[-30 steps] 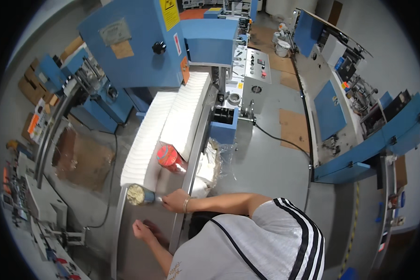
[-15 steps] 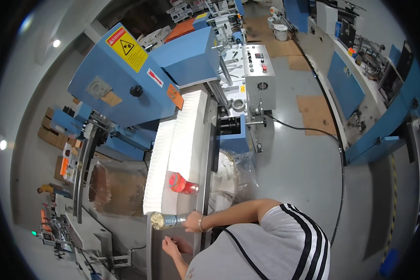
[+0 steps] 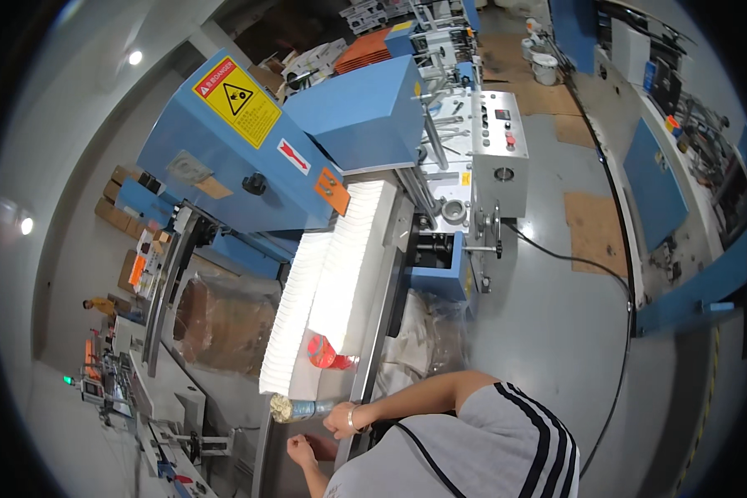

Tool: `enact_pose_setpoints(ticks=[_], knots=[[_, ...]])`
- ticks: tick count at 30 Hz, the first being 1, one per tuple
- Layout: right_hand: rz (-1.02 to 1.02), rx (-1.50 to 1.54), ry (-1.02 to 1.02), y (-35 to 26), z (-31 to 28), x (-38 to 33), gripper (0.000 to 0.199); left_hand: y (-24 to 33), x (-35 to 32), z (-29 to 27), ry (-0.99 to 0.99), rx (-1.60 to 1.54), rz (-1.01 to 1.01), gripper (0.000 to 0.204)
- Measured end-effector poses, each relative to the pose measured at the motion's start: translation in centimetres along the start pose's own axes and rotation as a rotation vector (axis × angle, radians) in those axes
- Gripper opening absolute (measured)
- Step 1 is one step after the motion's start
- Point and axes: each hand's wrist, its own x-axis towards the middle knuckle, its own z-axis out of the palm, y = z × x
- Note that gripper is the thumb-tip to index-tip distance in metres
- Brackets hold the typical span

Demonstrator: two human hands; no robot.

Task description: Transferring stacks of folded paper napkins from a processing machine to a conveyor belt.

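Observation:
My right hand grips a brush with a blue handle and a pale yellow head. The head touches the near end of two long rows of stacked white sheets lying on the blue machine's bed. A red container stands against the near end of the right row, just above the brush. My left hand rests lower down on the grey table top with nothing in it.
A big blue machine housing stands at the far end of the stacks. A grey control box is to its right. Crumpled clear plastic hangs beside the bed. A black cable crosses the floor, and wrapped brown goods sit to the left.
The view has tilted, so the machine looks larger and nearer. My right hand keeps the brush at the near end of the stacks. My left hand stays on the table.

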Motion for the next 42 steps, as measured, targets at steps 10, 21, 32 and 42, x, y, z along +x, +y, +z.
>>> enact_pose_setpoints(ticks=[10, 21, 32, 42], knots=[[-0.126, 0.07, -0.119, 0.5, -1.5, -0.1, 0.034, -0.5, -0.3, 0.7, 0.205, 0.324, 0.14, 0.011], [-0.048, 0.186, -0.097, 0.2, -1.6, -0.2, 0.033, 1.4, -1.3, 1.1, 0.291, 0.538, 0.09, 0.025], [0.068, 0.065, 0.081, -0.4, -0.6, -0.5, 0.018, 1.5, -0.6, 1.1, 0.227, 0.519, 0.026, 0.032], [0.197, 0.032, 0.053, -1.5, -2.4, -0.6, 0.019, -2.4, 2.4, 1.1, -0.047, 0.083, 0.114, 0.019]])
